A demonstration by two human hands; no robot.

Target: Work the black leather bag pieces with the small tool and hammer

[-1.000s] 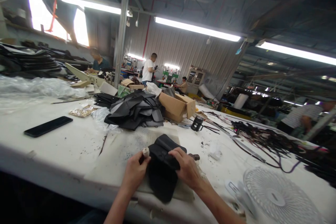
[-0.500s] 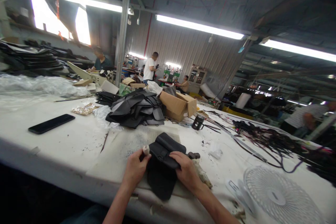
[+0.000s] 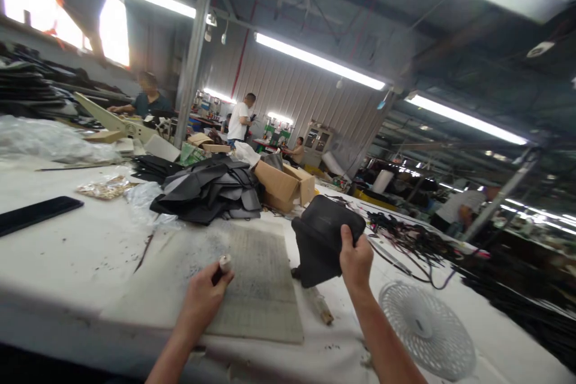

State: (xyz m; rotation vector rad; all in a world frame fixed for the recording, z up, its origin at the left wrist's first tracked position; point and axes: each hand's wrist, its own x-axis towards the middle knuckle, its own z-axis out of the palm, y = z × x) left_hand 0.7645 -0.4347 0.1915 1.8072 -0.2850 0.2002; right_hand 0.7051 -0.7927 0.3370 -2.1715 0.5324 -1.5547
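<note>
My left hand (image 3: 203, 295) is closed around a small tool with a pale, round end (image 3: 225, 262); the rest of it hides in my fingers. Under that hand lies a flat grey-beige board (image 3: 265, 300) with dark specks. My right hand (image 3: 358, 259) grips the right edge of a black leather piece (image 3: 321, 231), thumb on top. This piece is tilted up, off the table, to the right of the board. Below it rests a short, worn, whitish block (image 3: 320, 306).
A pile of black leather pieces (image 3: 211, 186) and an open cardboard box (image 3: 281, 186) stand behind the board. At left are a phone (image 3: 40, 213) and a bag of small metal parts (image 3: 105, 187). A white fan (image 3: 427, 330) sits at right. Several people work further back.
My right hand has lifted the black leather piece off the board to the right. My left hand has let go of it and keeps the tool. The view has swung right.
</note>
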